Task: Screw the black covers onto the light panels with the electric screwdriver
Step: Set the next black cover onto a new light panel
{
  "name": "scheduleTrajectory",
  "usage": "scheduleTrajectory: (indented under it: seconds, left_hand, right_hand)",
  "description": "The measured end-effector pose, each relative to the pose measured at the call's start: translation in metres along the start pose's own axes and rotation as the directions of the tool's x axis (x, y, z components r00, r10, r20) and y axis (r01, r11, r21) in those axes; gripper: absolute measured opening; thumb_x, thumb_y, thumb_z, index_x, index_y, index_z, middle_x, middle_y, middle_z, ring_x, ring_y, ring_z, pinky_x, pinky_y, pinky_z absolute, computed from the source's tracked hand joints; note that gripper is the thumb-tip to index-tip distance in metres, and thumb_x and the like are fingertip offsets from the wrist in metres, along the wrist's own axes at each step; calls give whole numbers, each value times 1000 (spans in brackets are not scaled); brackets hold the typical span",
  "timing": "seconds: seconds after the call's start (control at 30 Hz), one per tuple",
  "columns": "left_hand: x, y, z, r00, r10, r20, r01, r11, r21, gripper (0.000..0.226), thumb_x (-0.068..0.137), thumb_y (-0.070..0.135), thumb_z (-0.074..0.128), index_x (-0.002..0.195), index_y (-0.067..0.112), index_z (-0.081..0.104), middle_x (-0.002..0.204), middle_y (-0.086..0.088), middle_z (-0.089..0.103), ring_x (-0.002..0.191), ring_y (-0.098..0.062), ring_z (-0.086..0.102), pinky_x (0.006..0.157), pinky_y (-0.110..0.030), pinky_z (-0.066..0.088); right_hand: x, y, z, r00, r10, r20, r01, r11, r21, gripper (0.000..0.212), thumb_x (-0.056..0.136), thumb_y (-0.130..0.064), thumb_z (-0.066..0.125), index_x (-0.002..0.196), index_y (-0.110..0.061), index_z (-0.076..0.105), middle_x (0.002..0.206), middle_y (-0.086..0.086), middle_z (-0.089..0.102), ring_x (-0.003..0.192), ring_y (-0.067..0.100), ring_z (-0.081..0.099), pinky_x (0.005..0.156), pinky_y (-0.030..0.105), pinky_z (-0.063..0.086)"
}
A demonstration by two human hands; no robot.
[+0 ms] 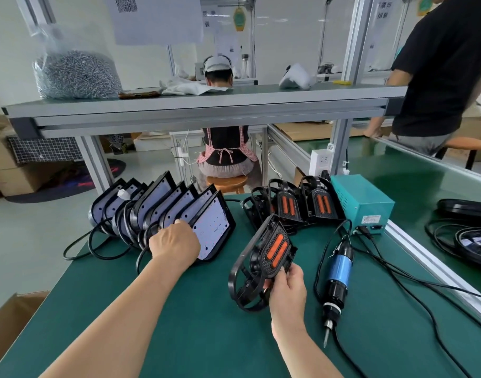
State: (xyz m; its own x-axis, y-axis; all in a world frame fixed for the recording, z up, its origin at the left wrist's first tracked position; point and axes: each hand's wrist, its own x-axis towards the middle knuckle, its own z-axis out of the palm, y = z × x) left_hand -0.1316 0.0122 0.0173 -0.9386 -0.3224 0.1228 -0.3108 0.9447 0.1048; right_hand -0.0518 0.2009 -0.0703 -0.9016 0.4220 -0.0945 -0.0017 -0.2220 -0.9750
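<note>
A row of light panels leans on the green table at the left. My left hand (176,242) grips the lower left edge of the nearest panel (213,230), its white LED face turned toward me. My right hand (287,287) holds a black cover with two orange strips (264,257), lifted and tilted above the table middle. More black covers (296,205) stand in a stack behind it. The electric screwdriver (339,279), blue and black, lies on the table to the right of my right hand, bit pointing toward me.
A teal power box (362,203) sits at the back right with cables (397,271) running across the table. A bag of screws (75,75) rests on the overhead shelf. One person sits beyond the bench; another stands at the right.
</note>
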Motion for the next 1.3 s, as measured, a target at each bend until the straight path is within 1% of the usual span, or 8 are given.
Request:
scheduleTrajectory:
  seconds: [0.27, 0.43, 0.63, 0.9, 1.03, 1.13, 1.2, 1.3]
  left_hand:
    - [-35, 4, 4, 973, 58, 223, 75, 837, -543, 28, 89, 18, 48, 65, 3, 48, 65, -19, 70, 55, -27, 56, 58, -29, 44]
    - [-79, -2, 19, 949, 38, 312, 205, 680, -704, 18, 88, 20, 50, 86, 3, 47, 58, -16, 69, 36, -22, 58, 49, -24, 46]
    - [-132, -11, 30, 934, 65, 351, 238, 619, -748, 14, 87, 17, 48, 90, 6, 39, 79, -24, 64, 45, -29, 67, 54, -34, 51]
    - [-162, -9, 42, 955, 77, 287, 186, 597, -780, 39, 100, 42, 40, 81, 9, 42, 65, -18, 64, 46, -29, 65, 49, -28, 49]
    - [-160, -19, 39, 980, 93, 178, 61, 709, -703, 45, 103, 48, 28, 81, 17, 51, 81, -20, 70, 78, -39, 69, 75, -48, 57]
    - [-152, -17, 36, 989, 8, 144, 108, 626, -773, 54, 101, 49, 29, 73, 7, 49, 67, -11, 63, 79, -37, 65, 77, -45, 50]
    - [-143, -13, 38, 987, -30, 157, 149, 531, -834, 54, 98, 51, 34, 73, 4, 46, 62, -8, 57, 70, -31, 57, 71, -43, 47]
    - [-130, -7, 45, 980, 6, 197, 175, 428, -887, 39, 94, 55, 45, 83, 20, 59, 76, 9, 61, 75, -18, 54, 71, -39, 45]
  right_hand:
    - [5, -2, -2, 999, 34, -29, -29, 989, 145, 22, 106, -13, 48, 86, -11, 58, 76, -5, 62, 77, 17, 51, 74, 34, 44]
    - [9, -12, -7, 999, 32, -13, -28, 963, 268, 21, 103, -7, 54, 86, -7, 66, 77, 6, 63, 71, 20, 52, 65, 30, 46]
    - [15, -25, -15, 998, 58, -36, -41, 932, 361, 25, 100, -2, 57, 84, -13, 73, 70, -2, 72, 50, 7, 58, 49, 17, 50]
    - [9, -18, -9, 990, -136, 24, 137, 988, -70, 18, 98, -27, 66, 89, -26, 81, 73, -2, 73, 61, 11, 61, 70, 33, 48]
    - [5, -21, -8, 971, -227, 74, 239, 930, -279, 25, 96, -29, 68, 77, -44, 68, 86, 2, 68, 74, 2, 63, 69, 9, 43]
    - [6, -21, -5, 953, -271, 135, 303, 853, -425, 23, 97, -26, 66, 80, -42, 66, 87, 2, 62, 80, 10, 59, 68, 9, 39]
    - [5, -19, -4, 951, -254, 176, 309, 810, -498, 14, 98, -24, 65, 106, -30, 74, 93, -2, 58, 85, 13, 58, 70, 14, 37]
    - [3, -15, -3, 930, -291, 226, 369, 750, -549, 33, 97, -10, 62, 127, -22, 71, 94, -8, 54, 84, 2, 54, 73, 4, 37]
